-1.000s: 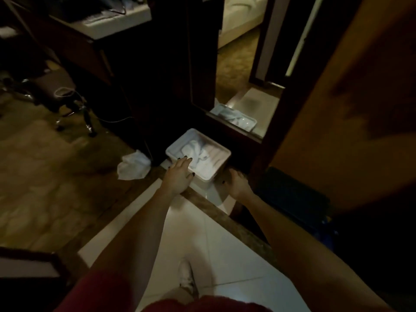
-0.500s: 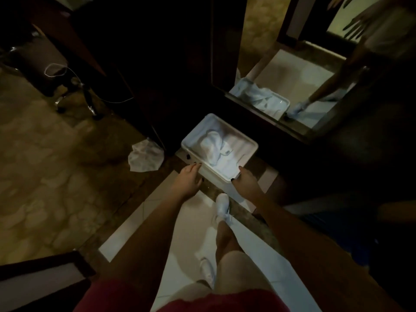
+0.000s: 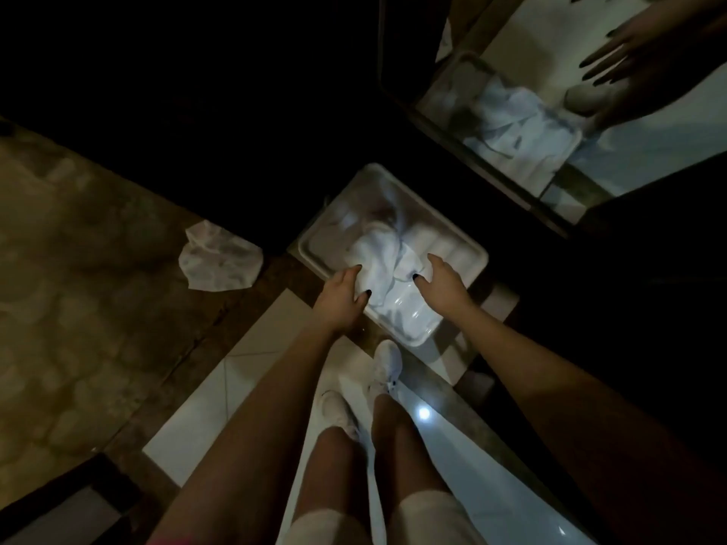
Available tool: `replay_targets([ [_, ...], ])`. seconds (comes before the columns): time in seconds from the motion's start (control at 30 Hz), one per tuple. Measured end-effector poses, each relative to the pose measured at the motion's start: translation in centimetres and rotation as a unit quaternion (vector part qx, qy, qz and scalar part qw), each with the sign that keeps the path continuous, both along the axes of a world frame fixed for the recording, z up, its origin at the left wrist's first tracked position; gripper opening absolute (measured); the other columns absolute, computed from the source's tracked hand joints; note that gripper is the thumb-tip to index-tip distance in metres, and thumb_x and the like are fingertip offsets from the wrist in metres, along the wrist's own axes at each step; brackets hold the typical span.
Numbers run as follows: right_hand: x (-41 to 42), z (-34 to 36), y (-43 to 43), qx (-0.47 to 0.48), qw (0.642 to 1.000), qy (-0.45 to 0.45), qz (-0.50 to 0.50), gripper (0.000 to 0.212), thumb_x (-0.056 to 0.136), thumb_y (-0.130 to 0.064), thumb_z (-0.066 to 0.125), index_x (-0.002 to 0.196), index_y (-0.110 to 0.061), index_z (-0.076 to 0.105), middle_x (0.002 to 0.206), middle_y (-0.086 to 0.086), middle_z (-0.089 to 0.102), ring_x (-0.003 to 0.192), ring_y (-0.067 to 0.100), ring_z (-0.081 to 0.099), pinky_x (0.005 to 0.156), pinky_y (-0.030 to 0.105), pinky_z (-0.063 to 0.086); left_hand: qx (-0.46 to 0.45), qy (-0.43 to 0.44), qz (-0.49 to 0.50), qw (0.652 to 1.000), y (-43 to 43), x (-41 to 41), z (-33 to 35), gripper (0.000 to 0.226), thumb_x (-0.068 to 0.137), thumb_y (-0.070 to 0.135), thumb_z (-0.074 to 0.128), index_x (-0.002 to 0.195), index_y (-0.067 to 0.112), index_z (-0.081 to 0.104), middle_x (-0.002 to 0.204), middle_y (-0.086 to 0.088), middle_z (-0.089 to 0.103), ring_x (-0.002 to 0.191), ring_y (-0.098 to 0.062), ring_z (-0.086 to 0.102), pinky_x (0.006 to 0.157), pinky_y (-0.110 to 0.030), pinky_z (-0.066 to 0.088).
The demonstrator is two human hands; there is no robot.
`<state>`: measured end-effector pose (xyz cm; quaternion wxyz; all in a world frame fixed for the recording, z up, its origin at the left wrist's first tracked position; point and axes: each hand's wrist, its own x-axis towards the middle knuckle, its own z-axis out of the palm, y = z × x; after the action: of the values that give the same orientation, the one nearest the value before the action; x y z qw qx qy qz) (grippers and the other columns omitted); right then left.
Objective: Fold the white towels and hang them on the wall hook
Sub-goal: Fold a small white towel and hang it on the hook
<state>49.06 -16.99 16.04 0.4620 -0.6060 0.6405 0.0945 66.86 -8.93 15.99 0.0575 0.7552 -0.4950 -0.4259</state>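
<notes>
A white plastic bin (image 3: 452,238) stands on the floor at a dark cabinet's foot, and crumpled white towels (image 3: 377,253) lie inside it. My left hand (image 3: 340,295) reaches into the bin's left side, with fingers and thumb curled round the towel's edge. My right hand (image 3: 442,285) is over the bin's right side, its fingers relaxed and touching the towel. No wall hook is in view.
Another crumpled white cloth (image 3: 220,263) lies on the brown floor left of the bin. A mirror (image 3: 649,151) at the upper right reflects the bin and an outstretched hand. My white shoes (image 3: 387,363) stand on pale tiles just before the bin. Dark furniture surrounds it.
I have bent closer over the bin. Both hands have moved from its near rim into it, onto the towels.
</notes>
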Motion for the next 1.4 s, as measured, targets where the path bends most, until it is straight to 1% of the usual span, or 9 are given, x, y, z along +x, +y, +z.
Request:
replay_targets([
  [0.27, 3.1, -16.2, -4.2, 0.066, 0.996, -0.016, -0.058, 0.065, 0.096, -0.037, 0.053, 0.148, -0.007, 0.028, 0.147, 0.015, 0.042, 0.133, 0.031, 0.042, 0.108, 0.036, 0.035, 0.067, 0.076, 0.065, 0.993, -4.4, 0.1, -16.4, 0.066, 0.092, 0.033, 0.061, 0.147, 0.01, 0.032, 0.146, -0.017, 0.04, 0.131, -0.033, 0.042, 0.107, -0.04, 0.037],
  [0.37, 3.7, -21.4, -5.2, 0.079, 0.99, -0.014, -0.116, 0.047, 0.094, -0.044, 0.054, 0.13, -0.015, 0.048, 0.121, 0.011, 0.057, 0.112, 0.025, 0.054, 0.092, 0.032, 0.042, 0.07, 0.08, 0.105, 0.989, -5.9, -0.2, -21.4, 0.072, 0.083, 0.033, 0.072, 0.142, 0.01, 0.036, 0.137, -0.016, 0.048, 0.122, -0.031, 0.048, 0.1, -0.038, 0.041],
  [0.5, 4.5, -24.6, -5.2, 0.12, 0.954, -0.084, -0.262, 0.03, 0.093, -0.034, 0.06, 0.079, -0.008, 0.055, 0.077, 0.01, 0.051, 0.076, 0.024, 0.052, 0.076, 0.031, 0.042, 0.071, 0.096, 0.123, 0.985, -6.4, -1.1, -24.3, 0.039, 0.084, 0.027, 0.071, 0.111, 0.006, 0.052, 0.1, -0.009, 0.063, 0.093, -0.024, 0.059, 0.078, -0.03, 0.043],
  [0.57, 4.8, -24.5, -4.9, 0.139, 0.941, -0.115, -0.288, 0.034, 0.094, -0.032, 0.059, 0.088, 0.001, 0.062, 0.087, 0.018, 0.058, 0.089, 0.034, 0.059, 0.089, 0.039, 0.05, 0.074, 0.136, 0.17, 0.973, -6.4, -1.3, -24.1, 0.021, 0.085, 0.023, 0.07, 0.094, 0.011, 0.054, 0.082, 0.001, 0.056, 0.076, -0.016, 0.051, 0.068, -0.027, 0.037],
  [0.7, 5.3, -20.1, -4.0, 0.163, 0.918, -0.159, -0.324, 0.026, 0.096, -0.03, 0.056, 0.104, -0.006, 0.062, 0.118, 0.029, 0.059, 0.109, 0.039, 0.058, 0.102, 0.049, 0.046, 0.052, 0.234, 0.234, 0.942, -6.0, -0.7, -21.4, 0.031, 0.083, 0.01, 0.07, 0.065, 0.014, 0.045, 0.061, 0.003, 0.04, 0.06, -0.012, 0.035, 0.061, -0.028, 0.03],
  [0.9, 5.1, -9.5, -2.9, 0.155, 0.899, -0.217, -0.349, 0.032, 0.1, -0.024, 0.05, 0.126, -0.006, 0.053, 0.123, 0.019, 0.057, 0.115, 0.033, 0.055, 0.102, 0.047, 0.045, 0.023, 0.298, 0.27, 0.915, -4.0, 0.0, -10.7, 0.017, 0.088, 0.008, 0.066, 0.078, -0.005, 0.062, 0.067, -0.004, 0.05, 0.061, -0.004, 0.045, 0.061, -0.016, 0.038],
  [1.1, 4.3, 3.2, 0.9, 0.024, 0.953, -0.168, -0.25, 0.035, 0.099, -0.014, 0.049, 0.065, -0.017, 0.042, 0.062, 0.0, 0.041, 0.062, 0.009, 0.041, 0.054, 0.01, 0.033, 0.023, 0.341, 0.272, 0.9, 0.0, -0.2, 2.2, 0.009, 0.091, 0.012, 0.062, 0.086, 0.008, 0.069, 0.081, -0.001, 0.065, 0.075, -0.009, 0.06, 0.072, -0.022, 0.047],
  [1.27, 2.4, 12.8, 5.8, 0.0, 0.967, -0.17, -0.192, 0.03, 0.097, -0.019, 0.054, 0.124, -0.005, 0.06, 0.121, 0.011, 0.062, 0.113, 0.023, 0.056, 0.088, 0.025, 0.04, -0.046, 0.299, 0.257, 0.918, 3.3, 0.4, 11.3, 0.013, 0.097, 0.012, 0.052, 0.1, 0.013, 0.064, 0.091, 0.0, 0.065, 0.081, -0.012, 0.061, 0.073, -0.023, 0.048],
  [1.4, 1.1, 20.5, 11.0, -0.024, 0.976, -0.185, -0.115, 0.018, 0.096, -0.021, 0.057, 0.109, -0.017, 0.069, 0.093, -0.009, 0.064, 0.089, 0.007, 0.058, 0.08, 0.024, 0.039, -0.11, 0.313, 0.102, 0.938, 5.5, 0.3, 18.4, 0.023, 0.099, 0.011, 0.049, 0.116, 0.019, 0.06, 0.117, 0.002, 0.061, 0.108, -0.011, 0.059, 0.092, -0.023, 0.048],
])
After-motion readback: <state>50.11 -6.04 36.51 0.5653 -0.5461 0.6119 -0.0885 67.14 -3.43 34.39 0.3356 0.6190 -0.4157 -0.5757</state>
